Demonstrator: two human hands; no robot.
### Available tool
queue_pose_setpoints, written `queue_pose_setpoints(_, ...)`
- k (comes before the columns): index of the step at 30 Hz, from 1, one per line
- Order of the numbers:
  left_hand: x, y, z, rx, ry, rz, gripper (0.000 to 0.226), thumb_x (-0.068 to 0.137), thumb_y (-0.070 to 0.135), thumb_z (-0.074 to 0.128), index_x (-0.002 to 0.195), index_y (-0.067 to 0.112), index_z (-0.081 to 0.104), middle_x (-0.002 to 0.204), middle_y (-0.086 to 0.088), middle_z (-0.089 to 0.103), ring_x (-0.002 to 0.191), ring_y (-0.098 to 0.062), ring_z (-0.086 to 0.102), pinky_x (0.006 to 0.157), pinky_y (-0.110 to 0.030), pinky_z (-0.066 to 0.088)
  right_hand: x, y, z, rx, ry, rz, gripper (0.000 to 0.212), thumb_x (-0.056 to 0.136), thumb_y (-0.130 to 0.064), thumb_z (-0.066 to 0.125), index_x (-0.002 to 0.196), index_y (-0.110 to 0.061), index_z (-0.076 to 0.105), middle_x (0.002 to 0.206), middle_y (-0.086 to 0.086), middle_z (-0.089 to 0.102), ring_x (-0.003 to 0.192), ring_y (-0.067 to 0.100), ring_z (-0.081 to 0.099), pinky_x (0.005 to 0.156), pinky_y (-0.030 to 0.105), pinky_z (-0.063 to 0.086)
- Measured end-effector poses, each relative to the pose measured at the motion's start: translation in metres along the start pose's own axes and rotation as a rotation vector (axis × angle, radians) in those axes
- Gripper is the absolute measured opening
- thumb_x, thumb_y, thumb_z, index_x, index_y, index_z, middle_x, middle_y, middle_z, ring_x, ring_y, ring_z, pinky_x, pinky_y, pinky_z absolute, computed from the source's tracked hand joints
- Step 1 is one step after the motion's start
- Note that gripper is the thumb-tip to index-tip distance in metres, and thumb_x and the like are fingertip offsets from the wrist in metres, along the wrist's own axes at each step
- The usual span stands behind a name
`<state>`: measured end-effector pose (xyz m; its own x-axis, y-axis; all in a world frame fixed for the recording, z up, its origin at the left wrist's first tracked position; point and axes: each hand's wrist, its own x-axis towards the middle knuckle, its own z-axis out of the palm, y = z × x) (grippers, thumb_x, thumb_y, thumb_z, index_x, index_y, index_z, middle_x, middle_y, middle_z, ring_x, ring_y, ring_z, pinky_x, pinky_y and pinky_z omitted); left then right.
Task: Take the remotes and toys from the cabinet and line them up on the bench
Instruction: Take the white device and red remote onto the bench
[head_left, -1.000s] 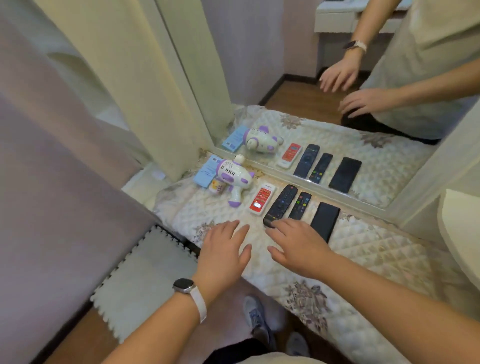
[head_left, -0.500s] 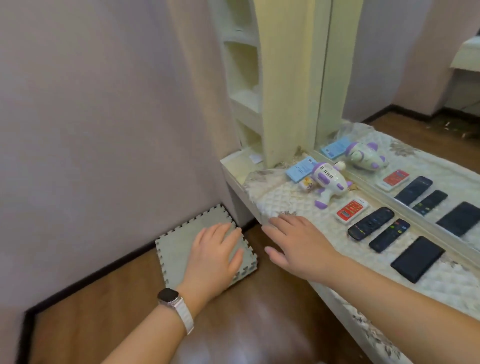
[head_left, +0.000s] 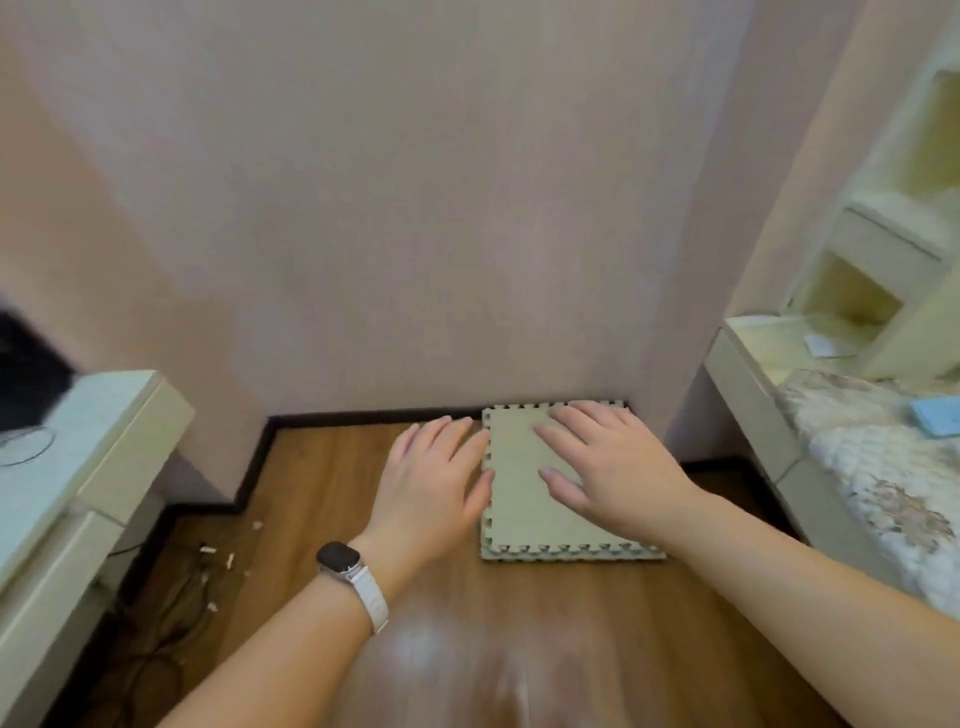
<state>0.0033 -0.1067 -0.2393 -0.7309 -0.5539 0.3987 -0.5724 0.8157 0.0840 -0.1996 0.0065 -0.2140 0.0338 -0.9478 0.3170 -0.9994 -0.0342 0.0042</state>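
Note:
My left hand (head_left: 434, 475), with a white watch on its wrist, hovers flat and empty over the wooden floor. My right hand (head_left: 608, 465) is spread out, also empty, in front of a beige foam puzzle mat (head_left: 524, 514). At the right edge I see only the end of the bench with its quilted floral cover (head_left: 878, 478) and the corner of a blue card (head_left: 937, 415) lying on it. The remotes and the toy are out of view. Open cream shelf compartments (head_left: 857, 296) rise behind the bench end.
A pink wall (head_left: 415, 208) fills the view ahead, with a black baseboard (head_left: 363, 417) below. A cream desk or cabinet (head_left: 78, 467) stands at the left with cables (head_left: 171, 613) on the floor beside it. Wooden floor (head_left: 322, 483) lies between the two.
The view has swung left, away from the bench. The remotes and the toy have left the frame. Both hands stay empty and now hover over the floor and the foam mat.

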Motion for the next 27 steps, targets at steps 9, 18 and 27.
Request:
queue_pose_setpoints(9, -0.064, -0.115, -0.053, 0.022, 0.081, -0.276, 0.042, 0.09, 0.04, 0.052, 0.125, 0.019, 0.063, 0.13, -0.003, 0.061, 0.124, -0.023, 0.052, 0.105, -0.047, 0.039, 0.112, -0.112, 0.018, 0.025, -0.025, -0.255, 0.047, 0.092, -0.048, 0.045, 0.123, -0.017, 0.061, 0.123, 0.004, 0.063, 0.114, 0.027, 0.056, 0.094, 0.04, 0.044)
queue_pose_setpoints(18, -0.093, -0.184, -0.084, 0.165, 0.069, -0.495, 0.042, 0.092, 0.041, 0.05, 0.126, 0.02, 0.061, 0.129, -0.001, 0.061, 0.123, -0.02, 0.052, 0.105, -0.039, 0.036, 0.207, -0.174, 0.054, 0.119, -0.012, -0.485, 0.049, 0.092, -0.049, 0.044, 0.126, -0.016, 0.061, 0.126, 0.007, 0.062, 0.116, 0.029, 0.057, 0.095, 0.041, 0.045)
queue_pose_setpoints(27, -0.044, -0.276, -0.1, 0.358, 0.096, -0.666, 0.039, 0.088, 0.04, 0.055, 0.121, 0.021, 0.063, 0.123, 0.001, 0.063, 0.114, -0.021, 0.055, 0.096, -0.038, 0.038, 0.354, -0.2, 0.086, 0.215, 0.064, -0.672, 0.049, 0.092, -0.049, 0.044, 0.124, -0.016, 0.061, 0.123, 0.007, 0.063, 0.115, 0.03, 0.057, 0.094, 0.04, 0.045)
